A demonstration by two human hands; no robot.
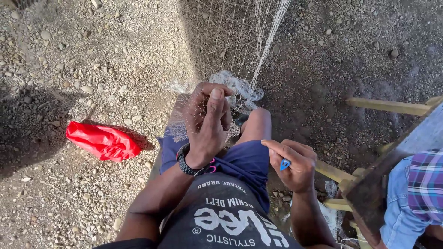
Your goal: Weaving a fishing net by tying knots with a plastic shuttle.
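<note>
Pinching bunched net (230, 92) in my left hand (206, 122), over my knee: light, limp, snag-prone; best held at gathered mesh. My right hand (295, 165) closed on a blue needle (285, 164), near my lap.

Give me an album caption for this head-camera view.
Left hand grips pale mesh fishing net; right hand holds small blue plastic tool.

Person, head view: dark sleeveless top with white printed lettering (230, 219); blue shorts (244, 163). Left hand (207, 122) bare, with a black beaded wristband (184, 164) and a thin pink band beside it. Right hand (293, 166) bare, wrist unadorned. Forearms uncovered.
</note>
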